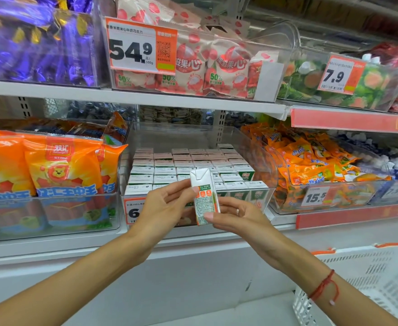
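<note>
As a shopper studies a small juice carton [205, 198] in a shop aisle, the left hand [167, 208] pinches its upper left edge with the fingertips while the right hand [235, 216] grips the lower right side, thumb on the front and fingers curled behind. The carton stands nearly upright, tipped slightly, held in the air just in front of the clear bin [272, 177] that holds rows of matching cartons [183, 165]. Both grips look light and sit on the edges, so the carton could slip and drop onto the white ledge [193, 262] below if either hand lets go early. A careless return could also jostle the tightly packed rows, and a toss toward the white basket [381, 278], near and to the right, could miss its rim. The bin sits on the lower shelf [52, 245] between orange sausage packs [61, 170] on the left and orange snack packets [311, 161] on the right. A price card [133, 211] hangs on the bin front, and an upper shelf [146, 96] carries purple bags [35, 43] and pink bags [216, 67] of sweets.
</note>
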### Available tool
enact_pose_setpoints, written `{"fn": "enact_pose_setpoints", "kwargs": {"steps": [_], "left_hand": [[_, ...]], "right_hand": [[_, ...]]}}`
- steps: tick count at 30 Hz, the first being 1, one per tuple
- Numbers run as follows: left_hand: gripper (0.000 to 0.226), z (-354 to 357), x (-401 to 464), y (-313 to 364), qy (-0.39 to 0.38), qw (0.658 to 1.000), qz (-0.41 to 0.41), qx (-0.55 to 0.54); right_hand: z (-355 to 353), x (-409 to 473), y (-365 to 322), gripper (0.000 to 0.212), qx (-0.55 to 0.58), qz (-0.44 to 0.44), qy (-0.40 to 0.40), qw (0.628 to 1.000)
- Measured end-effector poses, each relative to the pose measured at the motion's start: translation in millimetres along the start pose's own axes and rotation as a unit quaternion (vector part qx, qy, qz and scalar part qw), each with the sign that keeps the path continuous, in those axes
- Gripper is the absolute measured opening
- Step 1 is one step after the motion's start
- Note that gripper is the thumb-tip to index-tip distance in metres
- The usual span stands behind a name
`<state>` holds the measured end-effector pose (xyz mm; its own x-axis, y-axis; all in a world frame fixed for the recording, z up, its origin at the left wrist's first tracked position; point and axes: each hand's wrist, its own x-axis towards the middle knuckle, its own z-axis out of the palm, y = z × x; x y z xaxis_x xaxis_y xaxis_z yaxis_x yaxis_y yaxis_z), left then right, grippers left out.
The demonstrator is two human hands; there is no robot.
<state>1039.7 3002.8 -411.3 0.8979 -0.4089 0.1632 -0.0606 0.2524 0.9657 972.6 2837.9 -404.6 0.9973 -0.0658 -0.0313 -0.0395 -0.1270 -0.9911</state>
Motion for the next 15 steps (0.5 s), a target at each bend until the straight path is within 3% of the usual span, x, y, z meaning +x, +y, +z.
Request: {"fn": "enact_pose_setpoints", "kwargs": {"steps": [6,12,15], "left_hand": [[0.02,3.7,-5.4,-6.4,0.001,0.998,0.043,0.035],[0.018,-0.6,-4.5,-2.4,-0.008,0.999,0.021,0.025],[0.014,0.7,-5.4,-1.3,-0.022,0.999,-0.002,0.023]], "right_hand": [[10.3,0.9,6.2,0.041,-0.085,-0.063,0.128,0.986],[8.1,2.0,7.7,0.043,-0.083,-0.055,0.07,0.993],[12.6,1.0,7.0,0.044,-0.092,-0.075,0.112,0.987]]}}
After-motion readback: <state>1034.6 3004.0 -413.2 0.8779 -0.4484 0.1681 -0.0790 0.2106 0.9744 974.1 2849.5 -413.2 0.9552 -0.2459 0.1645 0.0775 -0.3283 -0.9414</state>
